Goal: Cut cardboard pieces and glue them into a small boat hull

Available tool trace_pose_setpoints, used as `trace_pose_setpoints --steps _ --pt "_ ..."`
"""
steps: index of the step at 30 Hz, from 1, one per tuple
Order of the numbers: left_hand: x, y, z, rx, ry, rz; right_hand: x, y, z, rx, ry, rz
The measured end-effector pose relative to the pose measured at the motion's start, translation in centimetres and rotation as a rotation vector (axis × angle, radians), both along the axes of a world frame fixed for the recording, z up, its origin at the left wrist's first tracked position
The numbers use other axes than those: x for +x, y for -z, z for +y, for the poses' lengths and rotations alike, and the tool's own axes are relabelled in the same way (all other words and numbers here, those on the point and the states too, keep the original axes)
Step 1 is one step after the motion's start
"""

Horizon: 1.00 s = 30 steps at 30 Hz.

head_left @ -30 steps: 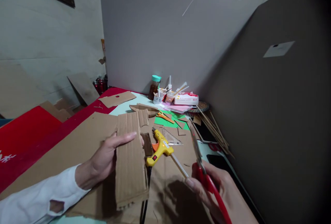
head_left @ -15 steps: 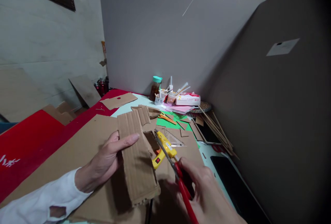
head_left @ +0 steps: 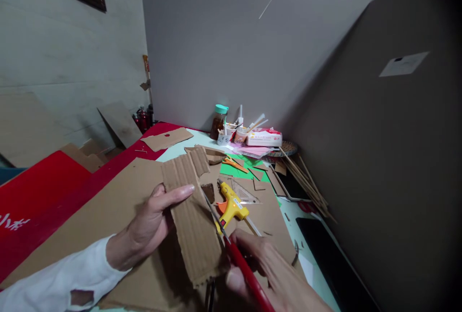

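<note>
My left hand grips a strip of corrugated cardboard, thumb on its top face and fingers hidden beneath. The strip is tilted up, with a notched tab at its far end. In my right hand is a pair of red-handled scissors. Their blades lie along the strip's right edge; whether they cut into it I cannot tell. Just behind the blades a yellow glue gun rests on a large cardboard sheet, a glue stick poking from its back. A clear set square lies beside it.
Orange scissors and cardboard scraps lie on green paper. Behind stand a teal-lidded bottle, paper cups and a tissue pack. Wooden sticks and a black slab are at right. Grey panels enclose the table.
The scissors have moved left and down, from over the glue gun to the strip's right edge. My left hand and the strip have hardly moved. The view has shifted slightly.
</note>
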<state>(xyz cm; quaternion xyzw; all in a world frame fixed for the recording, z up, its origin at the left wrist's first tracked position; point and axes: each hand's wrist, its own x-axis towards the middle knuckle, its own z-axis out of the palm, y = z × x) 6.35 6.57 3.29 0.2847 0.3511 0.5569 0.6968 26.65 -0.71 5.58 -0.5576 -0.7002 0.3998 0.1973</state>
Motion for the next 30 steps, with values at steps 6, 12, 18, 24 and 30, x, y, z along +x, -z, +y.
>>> trace_pose_setpoints --steps 6,12,18,24,30 --pt "0.2 0.3 -0.3 0.005 0.083 -0.004 -0.3 1.1 1.0 0.094 -0.051 0.044" --pt "0.1 0.9 -0.8 0.026 0.169 0.007 -1.1 1.9 1.7 0.165 0.012 0.009" --pt "0.3 1.0 -1.2 0.039 0.191 0.032 -1.6 2.4 2.2 0.093 -0.021 0.068" --pt "0.3 1.6 -1.7 0.053 0.225 0.047 -1.5 4.4 2.1 0.113 -0.049 0.051" --pt "0.3 2.4 -1.8 0.045 0.174 0.105 -1.9 4.5 2.0 0.049 -0.033 0.041"
